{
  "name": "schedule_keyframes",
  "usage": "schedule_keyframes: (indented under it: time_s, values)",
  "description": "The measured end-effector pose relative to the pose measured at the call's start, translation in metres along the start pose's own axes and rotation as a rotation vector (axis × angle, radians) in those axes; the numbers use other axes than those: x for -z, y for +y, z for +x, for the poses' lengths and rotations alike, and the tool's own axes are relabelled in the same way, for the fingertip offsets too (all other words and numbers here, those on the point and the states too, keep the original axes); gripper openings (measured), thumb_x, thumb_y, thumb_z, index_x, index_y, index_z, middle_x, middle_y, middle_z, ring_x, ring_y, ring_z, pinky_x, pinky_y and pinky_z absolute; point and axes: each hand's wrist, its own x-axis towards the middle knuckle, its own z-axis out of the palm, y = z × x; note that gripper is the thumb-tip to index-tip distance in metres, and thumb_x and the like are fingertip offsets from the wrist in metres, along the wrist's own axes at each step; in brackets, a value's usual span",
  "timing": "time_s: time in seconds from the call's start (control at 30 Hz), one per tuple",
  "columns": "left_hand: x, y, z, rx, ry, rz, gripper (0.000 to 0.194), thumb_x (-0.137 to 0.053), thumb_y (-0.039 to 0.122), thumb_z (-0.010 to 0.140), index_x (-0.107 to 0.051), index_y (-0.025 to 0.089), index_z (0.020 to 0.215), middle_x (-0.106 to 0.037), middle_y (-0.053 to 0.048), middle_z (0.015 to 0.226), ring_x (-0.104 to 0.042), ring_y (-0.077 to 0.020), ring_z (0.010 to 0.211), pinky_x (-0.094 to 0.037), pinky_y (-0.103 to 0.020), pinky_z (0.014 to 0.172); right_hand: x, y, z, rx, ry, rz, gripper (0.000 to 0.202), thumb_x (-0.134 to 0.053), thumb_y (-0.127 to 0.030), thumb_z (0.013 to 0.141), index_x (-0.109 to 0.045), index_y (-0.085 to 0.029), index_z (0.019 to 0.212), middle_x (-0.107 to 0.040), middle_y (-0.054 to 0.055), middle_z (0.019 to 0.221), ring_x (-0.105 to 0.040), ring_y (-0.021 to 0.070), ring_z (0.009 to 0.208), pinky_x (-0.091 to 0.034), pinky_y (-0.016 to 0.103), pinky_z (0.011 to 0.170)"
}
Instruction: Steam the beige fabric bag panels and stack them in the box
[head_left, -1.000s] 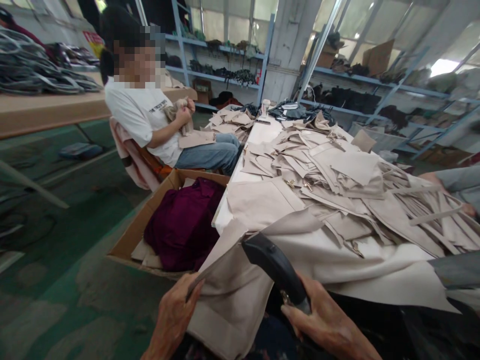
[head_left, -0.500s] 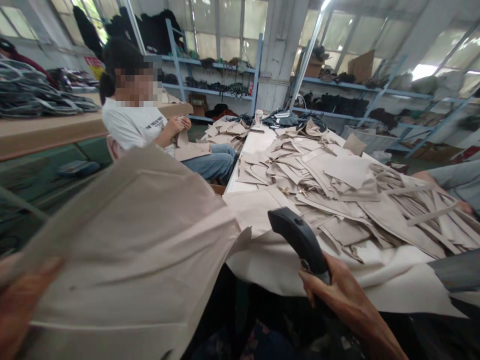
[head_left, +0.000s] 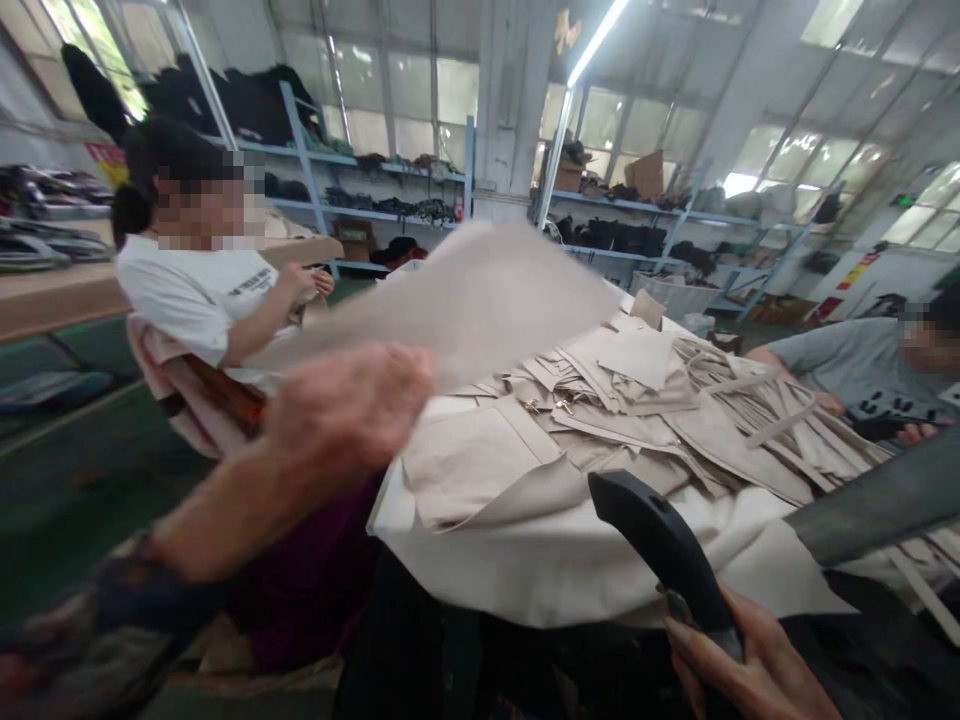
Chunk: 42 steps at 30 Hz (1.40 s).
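My left hand (head_left: 349, 410) is closed on the edge of a beige fabric panel (head_left: 487, 295). The panel is raised above the near left part of the table and smeared by motion. My right hand (head_left: 757, 650) grips a black, curved hand tool (head_left: 656, 540) by its lower end. The tool's blunt, flat tip points up and left, in front of the table edge. Its exact kind does not show clearly. Beneath the raised panel, another beige panel (head_left: 472, 450) lies flat at the table's near left corner.
A heap of beige pieces (head_left: 630, 370) with some metal clasps covers the white-topped table (head_left: 517, 585). A seated co-worker (head_left: 199, 300) is at the left, another person (head_left: 862, 360) at the right. A grey post-like bar (head_left: 885, 500) crosses the near right. Blue shelves (head_left: 390, 170) line the back.
My left hand has swung the panel from the near left up and right, over the table. The tool stays in my right hand, now lower and further right in view. The view has shifted right.
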Motion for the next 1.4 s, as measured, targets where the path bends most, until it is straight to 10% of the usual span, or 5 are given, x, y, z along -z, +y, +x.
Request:
schedule_keyframes:
  time_s: [0.13, 0.3, 0.5, 0.67, 1.4]
  values:
    - [-0.07, 0.055, -0.008, -0.347, -0.239, 0.075, 0.025, -0.04, 0.001, 0.084, -0.061, 0.013, 0.091, -0.06, -0.007, 0.082, -0.056, -0.0187, 0.074, -0.044, -0.031, 0.061, 0.004, -0.003, -0.008, -0.039, 0.034, 0.022, 0.035, -0.049, -0.048, 0.082, -0.049, -0.019, 0.063, -0.054, -0.001, 0.051, -0.054, 0.0151, 0.052, -0.044, 0.024, 0.054]
    - [-0.135, 0.103, -0.075, -0.086, -0.159, -0.117, 0.015, -0.052, 0.014, 0.085, -0.06, 0.01, 0.096, -0.063, -0.013, 0.091, -0.059, -0.0236, 0.082, -0.05, -0.035, 0.07, -0.005, -0.015, -0.011, -0.133, 0.065, 0.134, 0.023, -0.055, -0.04, 0.078, -0.05, -0.019, 0.071, -0.051, -0.004, 0.047, -0.051, 0.0133, 0.043, -0.043, 0.023, 0.046]
    - [-0.126, 0.055, -0.105, 0.357, 0.225, -0.258, 0.034, -0.048, 0.023, 0.088, -0.051, 0.014, 0.121, -0.057, -0.014, 0.115, -0.053, -0.0257, 0.108, -0.044, -0.041, 0.096, -0.016, -0.021, 0.014, -0.075, -0.013, 0.162, 0.012, -0.051, -0.029, 0.082, -0.048, -0.018, 0.077, -0.052, -0.006, 0.049, -0.051, 0.0109, 0.042, -0.044, 0.021, 0.044]
    - [-0.143, 0.055, -0.11, 0.56, 0.157, -0.278, 0.058, -0.044, 0.039, 0.089, -0.033, 0.013, 0.14, -0.044, -0.019, 0.132, -0.042, -0.0337, 0.122, -0.038, -0.051, 0.101, -0.019, -0.028, 0.029, -0.042, -0.008, 0.158, 0.01, -0.052, -0.026, 0.081, -0.045, -0.019, 0.08, -0.053, -0.007, 0.047, -0.051, 0.0108, 0.04, -0.041, 0.019, 0.04]
    - [-0.168, 0.061, -0.12, 0.605, 0.271, -0.483, 0.023, -0.045, 0.016, 0.089, -0.066, 0.016, 0.098, -0.066, -0.009, 0.103, -0.061, -0.0199, 0.102, -0.052, -0.035, 0.091, -0.01, -0.042, 0.06, -0.128, 0.2, 0.096, 0.033, -0.06, -0.05, 0.076, -0.051, -0.018, 0.072, -0.055, -0.002, 0.046, -0.049, 0.0124, 0.039, -0.036, 0.022, 0.037]
